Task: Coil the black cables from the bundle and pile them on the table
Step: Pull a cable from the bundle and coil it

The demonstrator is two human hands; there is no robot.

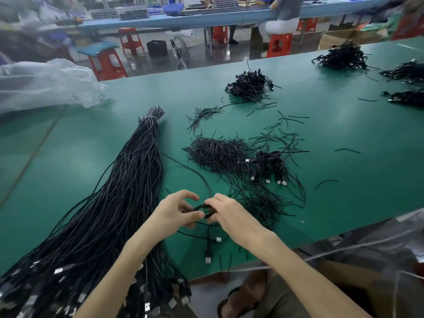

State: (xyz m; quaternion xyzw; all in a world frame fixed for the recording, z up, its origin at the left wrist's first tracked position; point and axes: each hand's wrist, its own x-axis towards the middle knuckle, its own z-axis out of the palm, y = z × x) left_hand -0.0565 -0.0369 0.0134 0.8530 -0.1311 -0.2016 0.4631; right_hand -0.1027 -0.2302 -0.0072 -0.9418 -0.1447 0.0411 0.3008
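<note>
Near the near edge of the table [344, 145]: left hand [174, 212] and right hand [231, 216], both curled, fingers pinching one small coil of black cable [204, 208] between them, just above the surface. Trailing from the coil toward the near edge, two plug ends [207, 258]; arcing away from it, a single strand into the bundle [110, 203]. Along the left side, that long bundle, tied at its far tip with a pale band [150, 118], plugs spilling over the near left corner. Right of the hands, toward the middle, a small pile of coiled cables [271, 166] beside a litter of short black ties [218, 152]. Close to the far edge, a second pile [251, 87].
</note>
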